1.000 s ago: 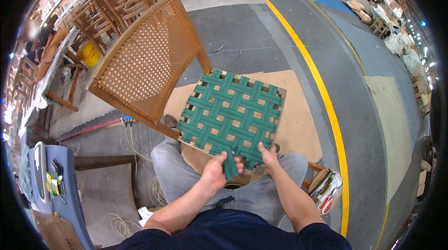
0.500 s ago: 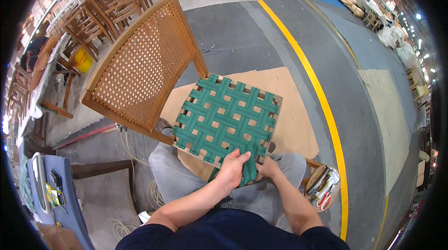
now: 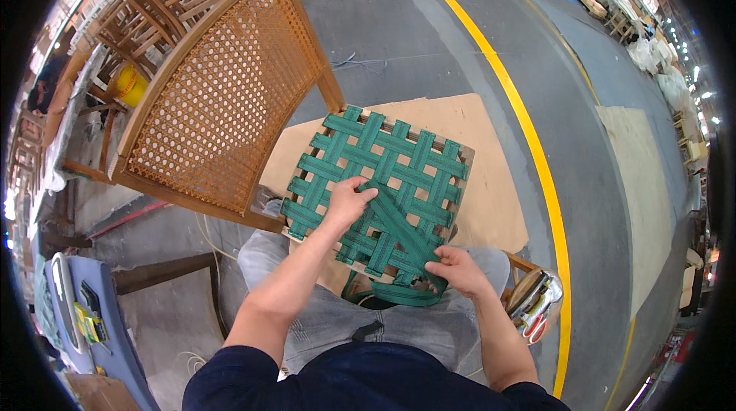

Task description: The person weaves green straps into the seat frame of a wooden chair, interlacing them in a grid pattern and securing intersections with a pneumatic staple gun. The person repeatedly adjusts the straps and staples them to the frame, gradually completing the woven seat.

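In front of me stands a wooden chair with a cane back (image 3: pixel 230 81). Green straps woven over and under form its seat (image 3: pixel 383 162), with gaps showing between them. A loose green webbing strap (image 3: pixel 402 225) runs slantwise over the woven seat. My left hand (image 3: pixel 350 200) pinches its end above the middle of the weave. Near the front right corner, my right hand (image 3: pixel 456 269) grips the same strap between thumb and fingers. The rest of the strap loops down over my lap.
Brown cardboard (image 3: pixel 491 173) lies under the chair. On a small stool to my right rest a metal staple gun (image 3: pixel 537 296) and red-handled scissors (image 3: pixel 535 328). At left are a blue padded piece (image 3: pixel 100 319) holding small tools and a yellow bucket (image 3: pixel 130 87). Stacked chair frames (image 3: pixel 157 8) stand behind.
My left hand has moved up and forward over the seat, drawing the strap's end along. My right hand has come up from the front edge into view, gripping the strap.
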Demonstrator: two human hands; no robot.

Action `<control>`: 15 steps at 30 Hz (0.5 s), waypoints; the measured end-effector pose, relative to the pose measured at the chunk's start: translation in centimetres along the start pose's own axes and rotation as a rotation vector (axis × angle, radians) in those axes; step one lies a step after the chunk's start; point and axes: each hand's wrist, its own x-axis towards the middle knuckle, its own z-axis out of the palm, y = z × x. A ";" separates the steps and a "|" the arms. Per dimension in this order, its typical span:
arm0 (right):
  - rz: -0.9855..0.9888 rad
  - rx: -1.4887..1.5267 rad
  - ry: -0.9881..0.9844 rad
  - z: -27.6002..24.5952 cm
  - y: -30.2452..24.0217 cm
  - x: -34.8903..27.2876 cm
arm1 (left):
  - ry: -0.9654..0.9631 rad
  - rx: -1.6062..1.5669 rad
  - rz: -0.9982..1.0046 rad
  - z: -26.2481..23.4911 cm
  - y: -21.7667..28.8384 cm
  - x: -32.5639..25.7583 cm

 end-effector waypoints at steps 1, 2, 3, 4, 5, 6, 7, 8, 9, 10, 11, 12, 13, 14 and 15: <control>0.064 -0.071 0.091 -0.4 0.5 0.9 | 0.021 0.181 0.042 -0.3 -1.1 1.2; 0.043 -0.236 0.172 -1.4 1.6 1.9 | 0.031 0.359 0.092 -0.1 -1.8 2.5; 0.031 -0.397 0.275 -2.9 3.4 2.5 | 0.017 0.530 0.148 0.9 -2.1 3.6; 0.027 -0.556 0.371 -3.9 4.5 2.9 | -0.002 0.555 0.135 1.9 -2.2 4.3; -0.110 -0.731 0.472 -2.8 4.0 3.2 | 0.011 0.592 0.096 1.7 -3.0 4.3; -0.257 -0.902 0.568 -1.3 3.6 3.3 | 0.026 0.628 0.056 1.3 -3.7 4.2; -0.406 -1.075 0.673 0.3 2.8 3.5 | 0.032 0.646 0.057 1.1 -4.1 4.1; -0.430 -0.932 0.627 1.3 2.5 4.5 | 0.026 0.663 0.074 1.5 -4.0 4.2; -0.453 -0.789 0.577 2.4 2.0 5.8 | 0.022 0.680 0.089 1.7 -3.9 4.2; -0.477 -0.642 0.525 3.6 1.5 7.1 | 0.019 0.691 0.096 1.9 -3.8 4.1; -0.264 -0.348 0.369 5.0 0.5 8.7 | 0.016 0.703 0.103 1.9 -3.7 4.1; -0.054 -0.056 0.206 6.3 -0.5 10.2 | 0.018 0.714 0.108 1.9 -3.7 4.1; 0.019 0.093 0.170 7.0 -1.2 11.5 | 0.010 0.716 0.120 1.8 -3.7 4.0; 0.089 0.243 0.137 7.4 -1.6 13.1 | -0.001 0.720 0.136 1.8 -3.7 4.1; 0.159 0.394 0.103 7.7 -1.8 14.3 | -0.013 0.723 0.153 1.8 -3.6 4.3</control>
